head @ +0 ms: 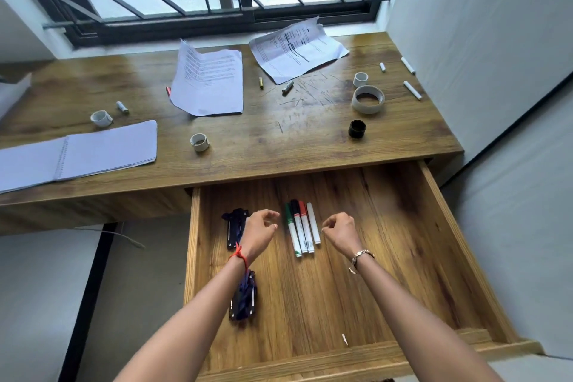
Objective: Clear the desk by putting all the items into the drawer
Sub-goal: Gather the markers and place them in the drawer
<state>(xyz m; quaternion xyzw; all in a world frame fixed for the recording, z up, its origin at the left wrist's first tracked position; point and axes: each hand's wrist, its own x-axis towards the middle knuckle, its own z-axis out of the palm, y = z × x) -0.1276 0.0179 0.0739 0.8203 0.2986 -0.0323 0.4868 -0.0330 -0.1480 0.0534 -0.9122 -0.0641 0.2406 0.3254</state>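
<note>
Both hands hang over the open drawer (387, 257), which is pulled out from under the front edge of the tabletop (279, 139), toward its right end. The left hand (262, 228) and the right hand (339, 231) both have their fingers loosely curled and hold nothing. Between them, four markers (302, 228) lie side by side on the drawer floor, near its middle. A red thread (238, 256) is tied round the left wrist and a bracelet (361, 256) sits on the right.

Along the drawer's left side lie two dark lanyard bundles. The far bundle (237, 226) is just beyond the left wrist, and the near bundle (245, 298) is partly hidden by the left forearm.

The tabletop holds many items. An open spiral notebook (77, 155) lies at the front left. A printed sheet (207, 80) lies near the middle of the back edge, and a crumpled sheet (297, 48) lies to its right, against the back edge.

Tape rolls are spread about:
- a small white roll (101, 118) toward the left edge;
- another white roll (199, 142) near the front edge;
- a black roll (357, 129) toward the right;
- a large roll (368, 99) and a small one (360, 79) just behind it.

A battery (122, 107) lies beside the left roll, and two more (261, 83) (287, 87) lie between the sheets. Two white sticks (407, 65) (412, 90) and a short white piece (382, 67) lie near the back right corner.
</note>
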